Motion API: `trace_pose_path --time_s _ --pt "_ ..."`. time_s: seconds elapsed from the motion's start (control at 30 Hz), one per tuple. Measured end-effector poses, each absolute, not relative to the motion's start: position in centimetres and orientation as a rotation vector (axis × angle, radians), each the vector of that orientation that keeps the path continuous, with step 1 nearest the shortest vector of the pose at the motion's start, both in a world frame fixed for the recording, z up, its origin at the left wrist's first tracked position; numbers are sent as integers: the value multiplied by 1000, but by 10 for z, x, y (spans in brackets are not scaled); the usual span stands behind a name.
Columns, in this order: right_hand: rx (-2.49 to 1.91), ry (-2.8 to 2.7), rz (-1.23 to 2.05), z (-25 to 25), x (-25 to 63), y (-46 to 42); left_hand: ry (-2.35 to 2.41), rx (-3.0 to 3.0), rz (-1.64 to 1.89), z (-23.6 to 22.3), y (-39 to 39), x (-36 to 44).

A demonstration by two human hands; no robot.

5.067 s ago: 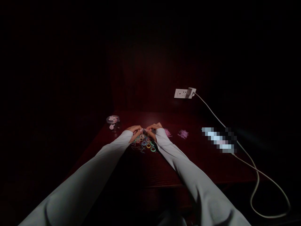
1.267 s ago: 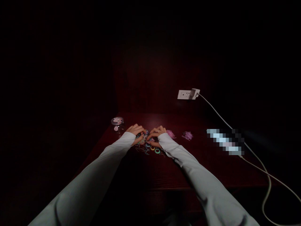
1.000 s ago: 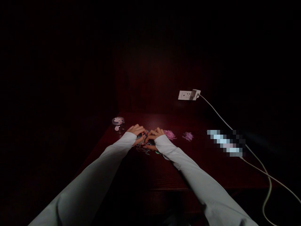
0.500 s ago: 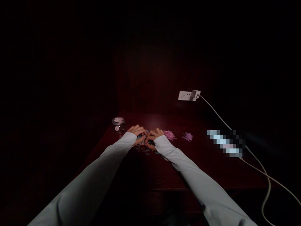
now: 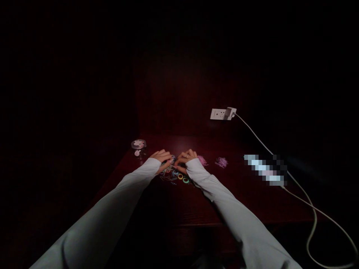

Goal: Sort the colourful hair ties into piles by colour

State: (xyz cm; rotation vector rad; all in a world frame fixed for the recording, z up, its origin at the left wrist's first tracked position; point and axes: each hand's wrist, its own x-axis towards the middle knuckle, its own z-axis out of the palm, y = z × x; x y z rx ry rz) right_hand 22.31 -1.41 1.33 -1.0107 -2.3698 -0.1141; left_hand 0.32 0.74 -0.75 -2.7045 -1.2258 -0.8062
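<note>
Single head-worn view, forward and down along my sleeves; left hand and right hand near, wall farther off.

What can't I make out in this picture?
All in the head view:
Anything between the left hand and right hand: too small, partly covered by them.
Multicoloured pile: partly behind both hands.
Pink pile: partly behind the right hand.
Bright object: pixelated.
Sleeves: cut by bottom edge.
</note>
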Motion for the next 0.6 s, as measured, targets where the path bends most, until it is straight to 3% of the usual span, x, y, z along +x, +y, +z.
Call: trace_pose_path --time_s 0.6 --pt "-1087 -2347 -101 19 232 -12 -1090 -2757 -859 -4 2 2"
